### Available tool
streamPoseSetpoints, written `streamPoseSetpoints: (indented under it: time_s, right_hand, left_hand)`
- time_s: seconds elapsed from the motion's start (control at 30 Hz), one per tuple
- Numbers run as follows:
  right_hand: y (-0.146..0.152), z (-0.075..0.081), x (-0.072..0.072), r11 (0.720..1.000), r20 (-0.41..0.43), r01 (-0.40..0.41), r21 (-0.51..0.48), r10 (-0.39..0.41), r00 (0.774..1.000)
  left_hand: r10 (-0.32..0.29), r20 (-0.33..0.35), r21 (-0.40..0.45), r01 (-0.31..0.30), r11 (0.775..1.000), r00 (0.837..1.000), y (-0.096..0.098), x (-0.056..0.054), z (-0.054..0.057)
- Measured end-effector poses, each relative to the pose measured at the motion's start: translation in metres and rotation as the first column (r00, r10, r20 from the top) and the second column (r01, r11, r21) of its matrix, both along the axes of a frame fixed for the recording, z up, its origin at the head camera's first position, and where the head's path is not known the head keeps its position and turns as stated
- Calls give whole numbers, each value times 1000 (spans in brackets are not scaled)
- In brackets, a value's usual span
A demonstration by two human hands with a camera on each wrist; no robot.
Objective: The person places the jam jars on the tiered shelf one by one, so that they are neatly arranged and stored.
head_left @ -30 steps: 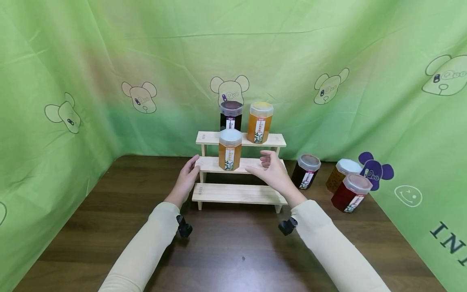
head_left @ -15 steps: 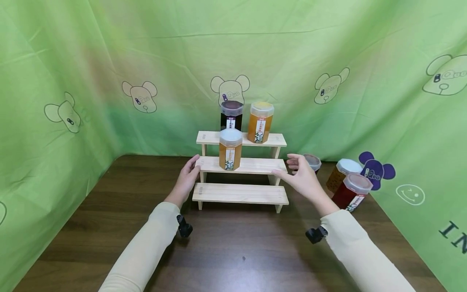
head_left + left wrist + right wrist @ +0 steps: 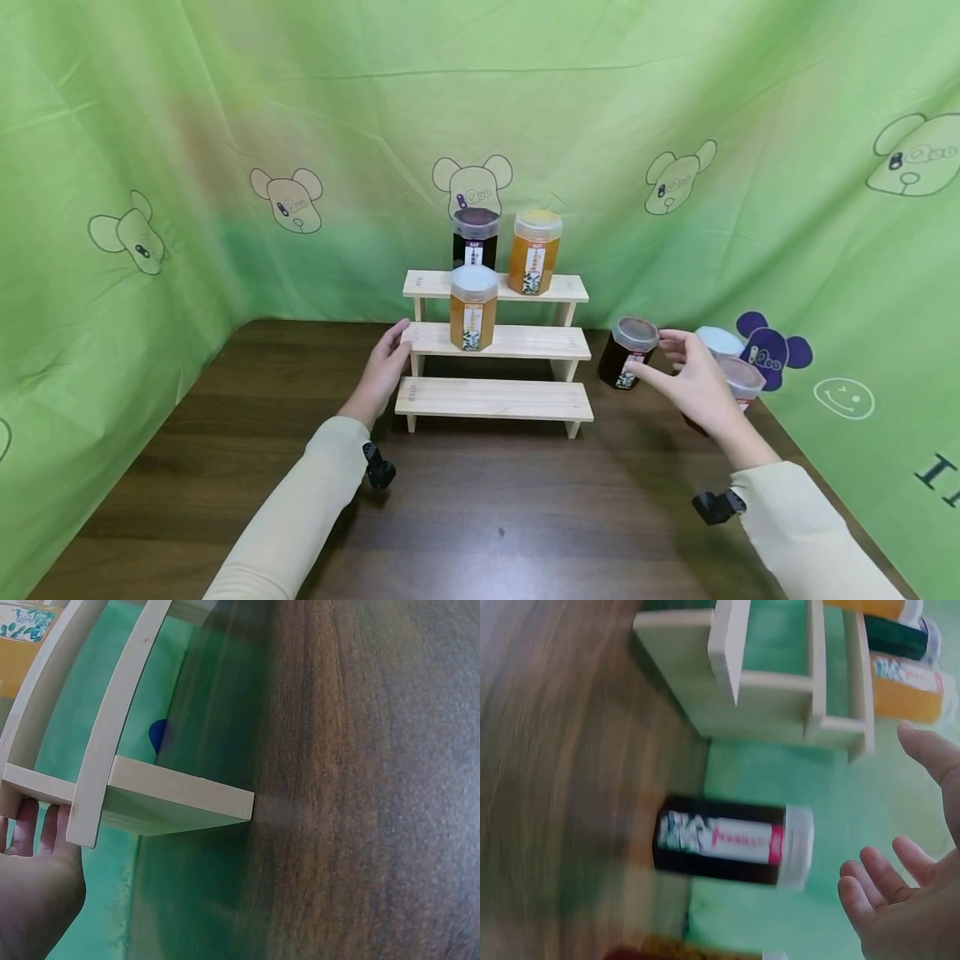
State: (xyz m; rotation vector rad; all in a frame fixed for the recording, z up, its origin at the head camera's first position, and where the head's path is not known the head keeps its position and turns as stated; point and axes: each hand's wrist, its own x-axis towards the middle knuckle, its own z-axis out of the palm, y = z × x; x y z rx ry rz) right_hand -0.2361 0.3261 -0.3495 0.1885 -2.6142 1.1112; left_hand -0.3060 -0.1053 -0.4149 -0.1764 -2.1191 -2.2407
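Fingers of the right hand (image 3: 697, 385) stand spread from the thumb, seemingly to fit the dark jar (image 3: 617, 360) at the wooden stand (image 3: 487, 396)'s three o'clock; the left hand (image 3: 378, 373)'s relaxed fingers touch its nine o'clock end, probably for steadiness.

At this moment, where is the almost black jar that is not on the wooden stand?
In the head view, the almost black jar stands on the table, just right of the wooden stand, with the right hand beside it.
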Motion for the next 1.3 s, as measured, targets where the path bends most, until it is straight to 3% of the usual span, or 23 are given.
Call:
streamPoseSetpoints:
  time_s: [0.2,0.4,0.63,0.87,1.3]
  right_hand:
    - [32,3,8,999,-39,45,21,-44,998]
    - [61,4,16,992,-4,116,45,-116,993]
    - [90,2,21,991,19,134,20,-135,991]
    - [103,-5,25,983,60,169,68,-173,983]
    - [128,-29,18,992,177,122,6,-121,977]
  left_hand:
    - [-20,13,-2,20,1000,1000,-1,-4,-1]
    - [1,-8,2,-1,1000,1000,0,-4,-4]
    - [14,-9,8,-14,1000,1000,1,-3,-7]
    - [10,-7,9,-10,1000,1000,2,-3,-6]
    - [10,6,-3,-10,1000,1000,2,-2,-6]
